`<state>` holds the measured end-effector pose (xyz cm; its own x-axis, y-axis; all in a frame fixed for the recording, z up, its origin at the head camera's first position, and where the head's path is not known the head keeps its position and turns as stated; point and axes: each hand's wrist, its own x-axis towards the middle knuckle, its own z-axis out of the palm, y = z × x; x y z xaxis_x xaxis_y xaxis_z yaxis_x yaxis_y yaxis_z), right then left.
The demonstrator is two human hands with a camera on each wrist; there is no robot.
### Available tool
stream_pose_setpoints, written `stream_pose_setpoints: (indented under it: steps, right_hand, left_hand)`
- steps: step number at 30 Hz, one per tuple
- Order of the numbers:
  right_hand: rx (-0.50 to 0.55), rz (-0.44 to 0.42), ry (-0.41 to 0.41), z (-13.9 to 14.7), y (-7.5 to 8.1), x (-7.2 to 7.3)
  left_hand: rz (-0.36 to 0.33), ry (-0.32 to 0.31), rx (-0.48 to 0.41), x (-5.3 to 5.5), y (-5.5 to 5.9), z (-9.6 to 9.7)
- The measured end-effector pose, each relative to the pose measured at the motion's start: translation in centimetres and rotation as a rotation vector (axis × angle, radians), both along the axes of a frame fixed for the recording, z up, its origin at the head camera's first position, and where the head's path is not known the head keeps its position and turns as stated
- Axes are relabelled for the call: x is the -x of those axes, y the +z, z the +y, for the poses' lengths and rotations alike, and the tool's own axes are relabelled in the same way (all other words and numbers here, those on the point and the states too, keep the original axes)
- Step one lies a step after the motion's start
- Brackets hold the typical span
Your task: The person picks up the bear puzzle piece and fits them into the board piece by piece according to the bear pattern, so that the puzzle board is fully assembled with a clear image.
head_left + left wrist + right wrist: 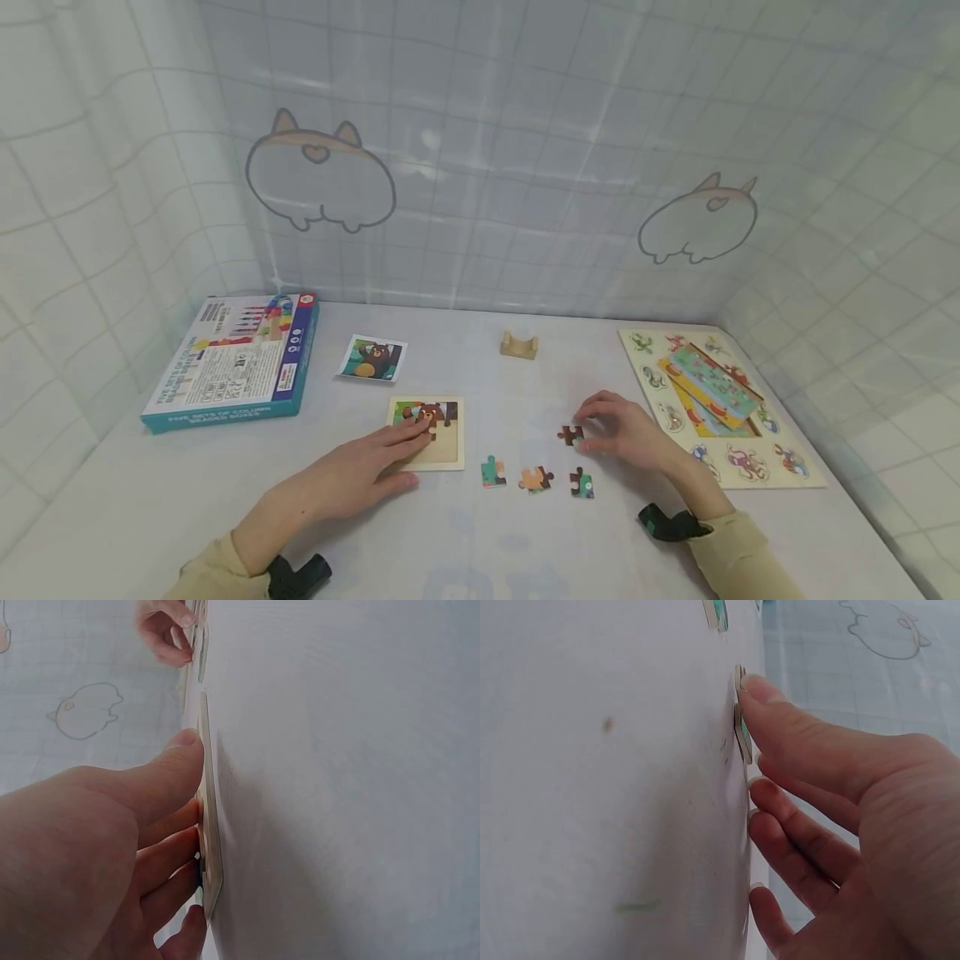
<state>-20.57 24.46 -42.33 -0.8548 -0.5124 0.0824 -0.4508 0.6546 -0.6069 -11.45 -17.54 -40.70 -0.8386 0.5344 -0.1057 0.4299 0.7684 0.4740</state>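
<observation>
My left hand (356, 475) lies with extended fingers over a square wooden puzzle tray (459, 433), covering part of its bear picture. The left wrist view shows fingertips along the tray (212, 840) and the thumb beside its edge. On the right, my right hand (626, 433) pinches a dark brown puzzle piece (570, 435) low at the table, thumb and bent index finger around its right side. From the right wrist, the thumb partly hides that piece (742, 735). Nearer me lie a teal piece (492, 472), an orange-brown piece (535, 479) and a brown-and-green piece (582, 483).
A bear picture card (372, 359) lies behind the tray. A boxed toy set (225, 362) sits at far left, and a small wooden holder (519, 345) stands at the back. A large animal board (742, 462) with smaller boards (712, 379) on it lies at right.
</observation>
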Motion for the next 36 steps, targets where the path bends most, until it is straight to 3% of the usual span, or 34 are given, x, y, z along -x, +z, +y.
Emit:
stream_pose_setpoints:
  steps: [20, 36]
  right_hand:
    - [0.032, 0.045, 0.012, -0.2, -0.3, -0.2]
    - [0.045, 0.126, 0.086, 0.1, -1.0, 0.3]
  left_hand:
    - [0.008, 0.006, 0.006, 0.1, -0.1, 0.0]
    - [-0.001, 0.011, 0.009, 0.1, -0.1, 0.0]
